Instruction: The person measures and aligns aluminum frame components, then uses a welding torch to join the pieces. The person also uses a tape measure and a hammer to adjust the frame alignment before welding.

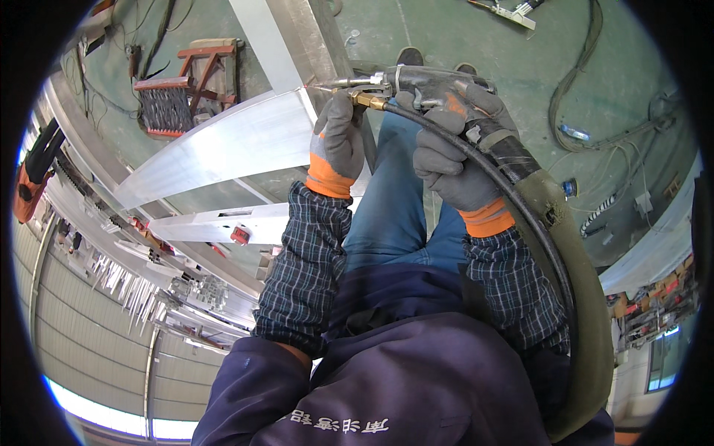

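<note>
My right hand (457, 160), in a grey glove with an orange cuff, wraps round the dark handle of a handheld welding torch (425, 80). The torch's slim metal nozzle points left at the corner of a silvery metal panel (230, 141), where a small red light spot shows. A black hose (476, 154) ends in a brass fitting (370, 101) just below the nozzle. My left hand (338, 141), gloved alike, has its fingers closed at that fitting's tip; part of the grip is hidden. The panel meets an upright metal beam (312, 44).
A thick olive-sheathed cable (587, 297) runs down along my right side. Left of the panel stands a red-framed stand (201, 89) on the green floor. A second metal bar (223, 225) lies below the panel. Cables (569, 85) trail across the floor at right.
</note>
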Demonstrator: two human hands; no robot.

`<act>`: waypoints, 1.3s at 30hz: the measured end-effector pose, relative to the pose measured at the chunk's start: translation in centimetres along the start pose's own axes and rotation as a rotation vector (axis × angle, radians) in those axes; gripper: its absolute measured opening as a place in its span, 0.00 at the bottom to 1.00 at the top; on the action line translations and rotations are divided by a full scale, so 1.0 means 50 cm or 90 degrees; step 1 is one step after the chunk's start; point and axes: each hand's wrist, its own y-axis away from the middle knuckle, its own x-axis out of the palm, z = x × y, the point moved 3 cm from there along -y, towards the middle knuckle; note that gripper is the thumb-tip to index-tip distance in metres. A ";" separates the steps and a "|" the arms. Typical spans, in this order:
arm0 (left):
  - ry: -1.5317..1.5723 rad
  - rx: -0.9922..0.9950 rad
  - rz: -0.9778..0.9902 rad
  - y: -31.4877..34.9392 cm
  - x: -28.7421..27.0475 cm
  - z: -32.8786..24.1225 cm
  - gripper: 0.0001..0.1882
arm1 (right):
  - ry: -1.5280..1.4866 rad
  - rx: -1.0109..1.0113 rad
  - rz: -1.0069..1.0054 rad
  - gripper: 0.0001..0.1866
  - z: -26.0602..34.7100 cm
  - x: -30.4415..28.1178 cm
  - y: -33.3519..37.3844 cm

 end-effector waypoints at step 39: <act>0.191 -0.115 -0.047 -0.021 0.035 -0.033 0.21 | 0.036 -0.014 -0.043 0.17 0.006 0.025 -0.013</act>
